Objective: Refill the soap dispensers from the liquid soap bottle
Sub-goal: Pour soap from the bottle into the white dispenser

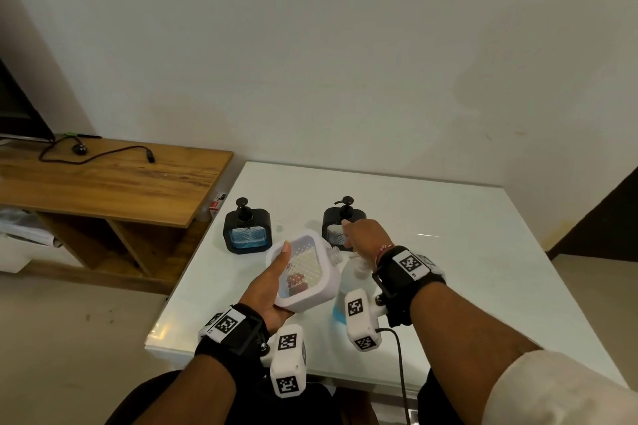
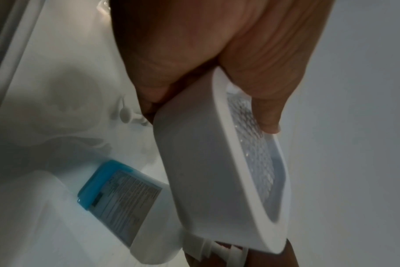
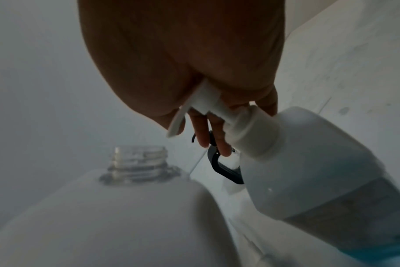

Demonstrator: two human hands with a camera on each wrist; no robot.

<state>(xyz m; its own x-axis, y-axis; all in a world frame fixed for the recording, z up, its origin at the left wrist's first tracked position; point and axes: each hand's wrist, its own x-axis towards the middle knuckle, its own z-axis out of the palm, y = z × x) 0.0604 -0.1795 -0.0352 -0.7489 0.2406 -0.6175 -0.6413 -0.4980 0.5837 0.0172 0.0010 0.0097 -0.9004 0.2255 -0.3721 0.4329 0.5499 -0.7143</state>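
My left hand [image 1: 276,274] grips a white soap dispenser [image 1: 321,286] and holds it tilted above the white table [image 1: 448,252]. The thumb [image 2: 267,115] lies on its clear window, and its uncapped clear neck [image 3: 139,160] points right. My right hand [image 1: 362,238] is curled over the white pump head [image 3: 208,103] of the liquid soap bottle [image 1: 340,307]. That bottle stands beside the dispenser, with blue soap low in it. The pump nozzle [image 3: 176,126] sticks out toward the open neck. Two black dispensers [image 1: 247,231] [image 1: 336,217] with pumps on stand behind.
A small white pump part [image 2: 126,113] lies on the table under my left hand. A wooden shelf unit [image 1: 114,179] with a cable stands to the left, against the wall. The table's right half is bare glossy white.
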